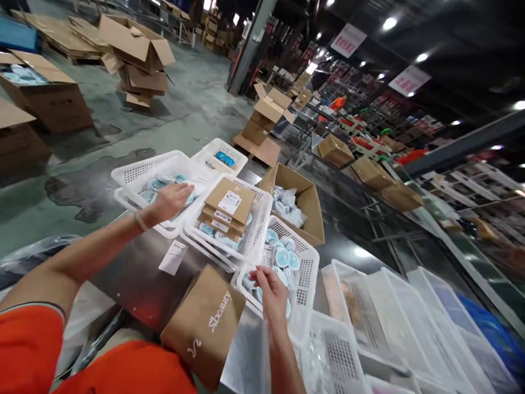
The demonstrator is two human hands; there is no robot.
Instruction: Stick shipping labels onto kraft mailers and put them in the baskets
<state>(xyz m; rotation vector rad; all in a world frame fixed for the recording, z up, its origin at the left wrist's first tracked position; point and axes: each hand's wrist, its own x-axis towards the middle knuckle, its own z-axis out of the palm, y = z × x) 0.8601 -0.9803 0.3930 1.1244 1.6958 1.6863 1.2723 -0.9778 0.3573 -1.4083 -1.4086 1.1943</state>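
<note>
My left hand [171,200] hangs over the left white basket [141,171], which holds blue-and-white packets. Its fingers are bunched together, and whatever they may grip is hidden. Over the near edge of the right white basket [305,276], my right hand [273,293] has its fingers curled in a pinch; anything in it is too small to make out. Round pale-blue packets [282,256] fill that basket. Between my hands, the middle basket [257,232] bears a stack of labelled brown envelopes [229,202] on more such packets. Flat brown printed envelopes [205,328] lie closest to me.
A white slip [173,257] lies on the metal table. Behind the baskets stand an open carton [309,205] of bagged round packets and a small basket [219,150] with a blue packet. Clear bins [394,306] line the right; cartons [135,49] stand on the floor.
</note>
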